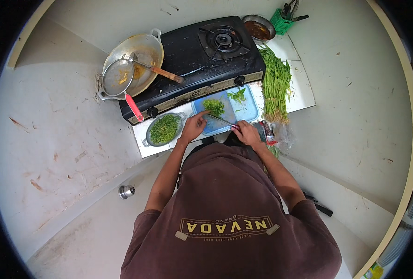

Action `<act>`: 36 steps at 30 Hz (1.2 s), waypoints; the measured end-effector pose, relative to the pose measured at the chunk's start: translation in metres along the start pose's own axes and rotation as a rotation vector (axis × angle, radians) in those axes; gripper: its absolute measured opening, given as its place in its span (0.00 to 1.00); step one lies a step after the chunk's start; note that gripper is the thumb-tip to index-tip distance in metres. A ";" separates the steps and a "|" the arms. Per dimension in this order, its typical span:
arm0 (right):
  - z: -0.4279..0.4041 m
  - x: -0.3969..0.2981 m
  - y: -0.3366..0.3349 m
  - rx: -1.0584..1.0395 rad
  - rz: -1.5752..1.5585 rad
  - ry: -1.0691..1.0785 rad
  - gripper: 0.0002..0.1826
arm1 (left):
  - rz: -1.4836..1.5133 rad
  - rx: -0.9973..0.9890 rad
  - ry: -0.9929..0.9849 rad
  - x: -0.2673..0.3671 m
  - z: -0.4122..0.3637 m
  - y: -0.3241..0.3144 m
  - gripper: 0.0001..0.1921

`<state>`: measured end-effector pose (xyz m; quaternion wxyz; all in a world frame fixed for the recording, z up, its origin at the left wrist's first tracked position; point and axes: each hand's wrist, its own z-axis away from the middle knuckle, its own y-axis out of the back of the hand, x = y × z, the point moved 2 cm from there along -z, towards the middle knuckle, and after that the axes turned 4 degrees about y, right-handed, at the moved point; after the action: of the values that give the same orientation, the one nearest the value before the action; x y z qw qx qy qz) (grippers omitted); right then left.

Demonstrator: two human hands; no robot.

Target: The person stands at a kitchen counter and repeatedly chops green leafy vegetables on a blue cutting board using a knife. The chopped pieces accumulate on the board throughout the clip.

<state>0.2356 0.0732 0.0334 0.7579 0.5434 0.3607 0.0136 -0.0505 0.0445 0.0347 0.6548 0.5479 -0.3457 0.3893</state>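
Note:
My right hand [245, 132] is closed around the reddish handle of a knife [224, 120], whose blade points left over a blue plastic tray [252, 104]. At the blade's tip, my left hand [194, 126] rests by a pile of chopped greens [214, 107]; whether its fingers pinch anything cannot be made out. A few larger green leaves [238, 96] lie in the tray's right part. Left of my left hand, an oval grey dish [146, 134] with two handles holds more chopped greens [164, 129].
Behind the tray stands a black two-burner gas stove [192, 52], bearing a wok [152, 43] with a red-handled strainer [118, 77] and a wooden-handled utensil [166, 74]. To the right are a bundle of leafy stalks [276, 83], a metal bowl [258, 28] and a green basket [280, 23].

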 end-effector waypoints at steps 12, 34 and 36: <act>-0.025 -0.007 -0.019 -0.140 0.047 0.169 0.22 | 0.097 0.107 0.129 -0.024 0.039 0.003 0.14; 0.014 0.008 0.030 0.095 -0.230 -0.148 0.23 | -0.092 0.076 -0.094 0.045 -0.061 -0.003 0.12; 0.021 0.022 0.030 0.086 -0.242 -0.223 0.23 | -0.171 -0.023 -0.103 0.053 -0.087 -0.011 0.12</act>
<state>0.2749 0.0774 0.0501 0.7652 0.5262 0.3376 -0.1538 -0.0142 0.1359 0.0629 0.6734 0.5870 -0.3351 0.2993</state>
